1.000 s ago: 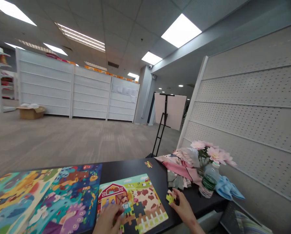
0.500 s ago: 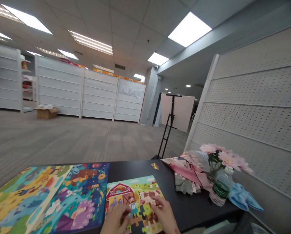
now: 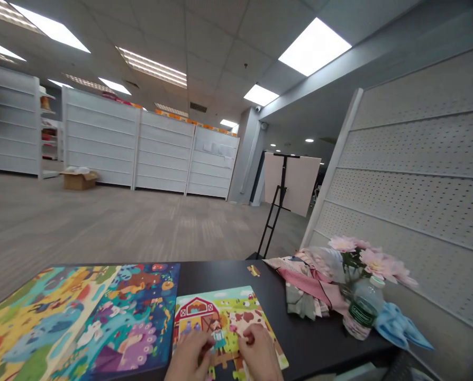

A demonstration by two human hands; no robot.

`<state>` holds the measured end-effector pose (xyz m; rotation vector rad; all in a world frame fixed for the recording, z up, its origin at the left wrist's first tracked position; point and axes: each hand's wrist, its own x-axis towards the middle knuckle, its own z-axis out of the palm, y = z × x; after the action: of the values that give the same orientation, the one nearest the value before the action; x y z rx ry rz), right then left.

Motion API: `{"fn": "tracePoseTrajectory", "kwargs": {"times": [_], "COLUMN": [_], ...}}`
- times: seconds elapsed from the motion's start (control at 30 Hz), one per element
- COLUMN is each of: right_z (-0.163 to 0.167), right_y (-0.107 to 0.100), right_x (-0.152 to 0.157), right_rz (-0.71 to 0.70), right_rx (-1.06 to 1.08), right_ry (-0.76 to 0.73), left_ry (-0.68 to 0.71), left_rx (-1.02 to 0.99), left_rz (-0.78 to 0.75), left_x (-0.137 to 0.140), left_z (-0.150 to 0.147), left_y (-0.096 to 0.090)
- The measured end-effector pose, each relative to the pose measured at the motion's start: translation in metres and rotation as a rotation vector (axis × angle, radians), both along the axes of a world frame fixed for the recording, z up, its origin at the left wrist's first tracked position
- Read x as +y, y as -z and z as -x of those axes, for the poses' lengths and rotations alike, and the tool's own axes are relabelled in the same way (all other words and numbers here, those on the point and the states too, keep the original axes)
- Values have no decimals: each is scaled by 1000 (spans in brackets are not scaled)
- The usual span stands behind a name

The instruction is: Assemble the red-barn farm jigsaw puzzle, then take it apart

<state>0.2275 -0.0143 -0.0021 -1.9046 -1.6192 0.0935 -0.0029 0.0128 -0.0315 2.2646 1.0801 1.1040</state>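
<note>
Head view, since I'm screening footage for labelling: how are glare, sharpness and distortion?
In the head view, the large ceiling light is blown out white; the puzzle looks soft but recognisable; small print on the bottle is illegible; the pegboard panel leans, probably wide-angle stretch.

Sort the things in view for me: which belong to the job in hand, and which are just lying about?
In the job:
farm puzzle, with left hand and right hand at it
loose piece beyond it, probably

Lying about:
bottle
flowers
pink cloth
blue cloth
easel
box
big picture at left, apparently
</note>
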Motion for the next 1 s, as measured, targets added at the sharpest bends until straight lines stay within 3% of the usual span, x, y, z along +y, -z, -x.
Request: {"fn": "tracePoseTrajectory", "kwargs": {"times": [0.2,0.47,0.67,0.83,1.0], "right_z": [-5,-13,-6,-8,-33], "right_y": [5,-2,-12,-8,-17], "right_x": [2,9,8,7,45], "right_rz": [-24,103,135,113,13], "right_rx": [-41,-42,1,19,78], "right_ry": [-30,-79,-82,-95,-75], "left_ry": [27,40,-6,0,-13], "left_rx": [78,72,22,13,84], "left_rz": [-11,-7,12,-2,-41], "left_x": [4,6,0,2,11], "left_z": [2,2,0,-1,-4], "left_y": [0,0,-2,4,16]}}
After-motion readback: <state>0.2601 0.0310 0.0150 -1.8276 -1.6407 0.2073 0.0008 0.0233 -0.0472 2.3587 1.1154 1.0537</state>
